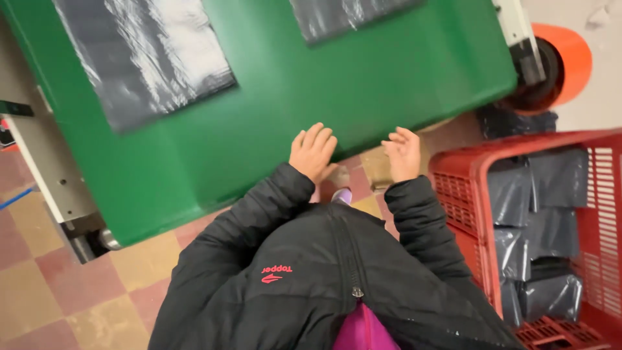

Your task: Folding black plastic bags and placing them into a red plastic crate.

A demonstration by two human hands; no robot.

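**Both hands empty at the edge of the green surface**

We stand over a large green surface (337, 97), tilted across the view, its near edge just ahead of our hands. Two stacks of dark grey plastic bags lie flat on it: a big stack (146, 55) towards the left and a second stack (343, 16) cut off by the top of the frame, both well apart from our hands.

At our right sits a red crate (457, 172) with slotted walls, holding more grey bags (538, 240) packed upright. Behind it an orange roll (570, 58) is mounted at the corner of the surface. Checkered floor tiles (58, 285) show below.

Our left hand (312, 152) rests near the edge of the surface, its fingers (317, 136) spread and loose, gripping nothing. Our right hand (405, 154) hovers just off the edge, between surface and crate, fingers (409, 137) lightly curled and empty.

We judge this a pause between handlings, nothing being held. A reach to the stacks looks unobstructed; the crate wall stands close by the right sleeve.
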